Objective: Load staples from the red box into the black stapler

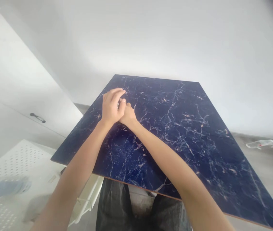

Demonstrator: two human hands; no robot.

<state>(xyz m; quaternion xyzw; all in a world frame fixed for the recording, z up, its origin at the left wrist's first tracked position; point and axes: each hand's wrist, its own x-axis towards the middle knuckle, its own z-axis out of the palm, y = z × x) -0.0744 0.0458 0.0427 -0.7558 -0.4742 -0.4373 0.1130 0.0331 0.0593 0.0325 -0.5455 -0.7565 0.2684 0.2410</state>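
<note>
My left hand [112, 106] is over the left part of a dark blue marble-patterned tabletop [174, 128]. Its fingers are loosely arched, with a gap between the thumb and the fingers. Close behind its thumb, my right hand [128, 115] appears curled, the two hands overlapping. The left hand hides most of the right hand's fingers. A tiny pale spot shows between the hands, too small to name.
White walls stand behind the table, and a white cabinet door with a dark handle [37, 117] is at left. A perforated white surface [18, 160] holds a clear plastic bottle [5, 187]. Crumpled clear plastic [266, 144] lies beyond the table's right edge.
</note>
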